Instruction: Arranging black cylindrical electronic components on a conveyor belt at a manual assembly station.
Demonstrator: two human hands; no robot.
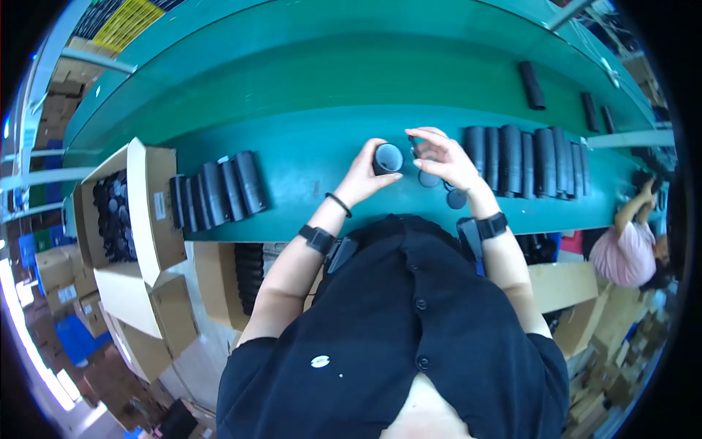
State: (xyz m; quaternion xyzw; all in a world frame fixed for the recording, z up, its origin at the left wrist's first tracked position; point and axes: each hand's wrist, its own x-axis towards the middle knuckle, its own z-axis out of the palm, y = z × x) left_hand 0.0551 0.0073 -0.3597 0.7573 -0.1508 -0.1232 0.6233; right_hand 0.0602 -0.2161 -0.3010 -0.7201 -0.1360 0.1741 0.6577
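Observation:
My left hand [360, 175] is wrapped round a black tube [388, 159], held upright over the bench. Its open end faces up and shows a pale inside. Just to the right, my right hand [447, 159] pinches a thin black disc-shaped cap [413, 145], seen nearly edge-on, between thumb and fingers. A small gap separates cap and tube. Below the right hand lie loose black round caps, one partly under the fingers [428, 179] and another near the wrist [456, 199].
Black tubes lie side by side in a left row [217, 192] and a right row [523, 162] on the green bench [314, 132]. A carton [143, 212] of black caps stands at left. More tubes [531, 85] lie on the conveyor beyond. A co-worker in pink [621, 256] is at far right.

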